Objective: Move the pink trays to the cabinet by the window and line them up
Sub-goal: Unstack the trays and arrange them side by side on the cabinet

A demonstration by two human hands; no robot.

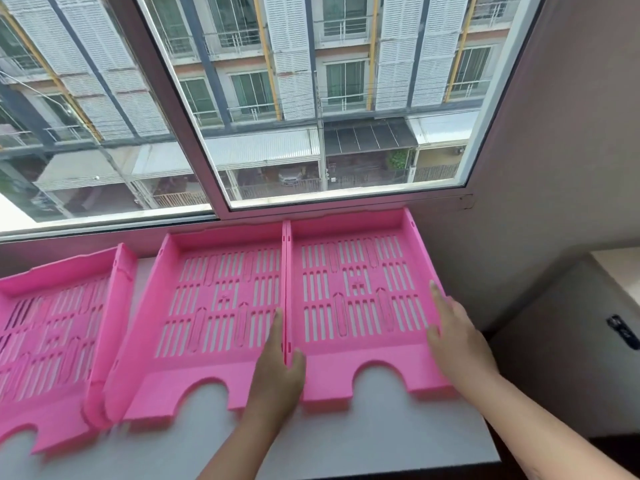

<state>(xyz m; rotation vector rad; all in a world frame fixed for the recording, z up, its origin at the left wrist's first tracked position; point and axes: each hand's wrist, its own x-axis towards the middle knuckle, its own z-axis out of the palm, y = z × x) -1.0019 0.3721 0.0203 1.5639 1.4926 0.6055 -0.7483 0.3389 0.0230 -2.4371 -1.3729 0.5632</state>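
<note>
Three pink slotted trays lie side by side on the white cabinet top (346,441) under the window. The right tray (360,292) sits against the wall, and the middle tray (214,306) touches it side to side. The left tray (52,341) is skewed, and its right wall overlaps the middle tray's front left corner. My left hand (277,368) pinches the left wall of the right tray where the two trays meet, thumb inside the right tray. My right hand (453,337) grips that tray's right wall, fingers lying along it.
A large window (311,98) with a white frame runs behind the trays. A beige wall (554,168) closes the right side. A lower surface with a dark fitting (623,336) lies beyond the cabinet's right edge. Bare cabinet top shows in front of the trays.
</note>
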